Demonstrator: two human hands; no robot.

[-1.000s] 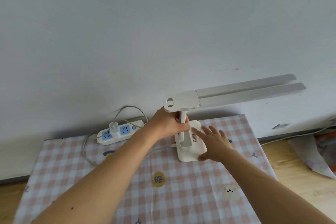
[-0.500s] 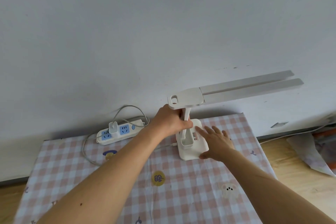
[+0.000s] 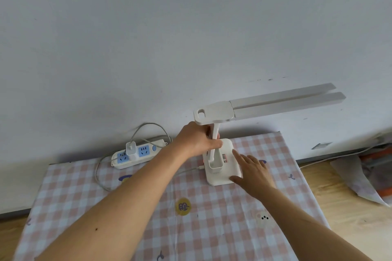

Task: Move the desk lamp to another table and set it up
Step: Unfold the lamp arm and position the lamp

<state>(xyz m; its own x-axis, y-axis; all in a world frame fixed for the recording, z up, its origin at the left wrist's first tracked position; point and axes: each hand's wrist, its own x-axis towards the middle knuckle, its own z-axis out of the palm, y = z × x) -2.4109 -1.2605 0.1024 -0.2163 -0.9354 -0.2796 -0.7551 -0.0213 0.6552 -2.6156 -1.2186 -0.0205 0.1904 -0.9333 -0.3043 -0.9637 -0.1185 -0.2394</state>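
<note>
White desk lamp (image 3: 215, 113) is standing upright on the pink-checked worktop (image 3: 191, 229), near the wall, just right of a power strip (image 3: 137, 154). Your left hand (image 3: 197, 141) is gripping its stem; your right hand (image 3: 253, 172) is resting flat, fingers straight, on the base.

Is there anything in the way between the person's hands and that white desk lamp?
Nothing visible. The left hand grips the desk lamp by its stem, and the right hand rests on its base. The only nearby thing is the cable, leading left from the base toward the power strip.
</note>
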